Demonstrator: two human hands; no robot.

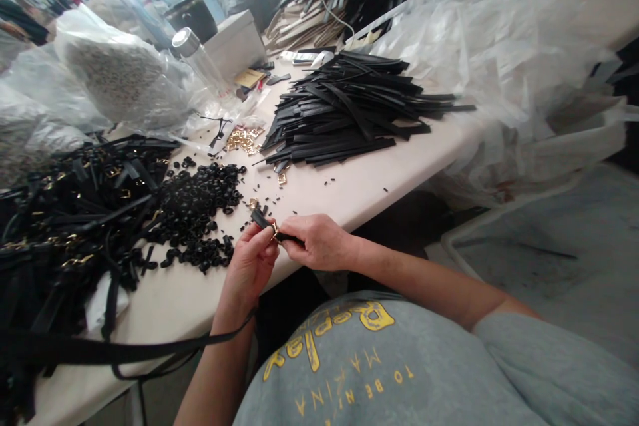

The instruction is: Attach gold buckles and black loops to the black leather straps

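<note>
Black strap [260,217] with gold buckle [275,231]: pinched by left hand [253,254] and right hand [322,241], table's [319,194] near edge; slackening could drop it.

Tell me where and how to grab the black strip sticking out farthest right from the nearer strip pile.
Probably pinch the black strip by its free right end, coming from the picture's right: that thin end juts beyond the nearer strip pile, past the other strips' tips.

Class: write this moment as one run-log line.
left hand: pinching black strap at gold buckle | right hand: holding black strip | nearby: black rings, strap pile
</note>
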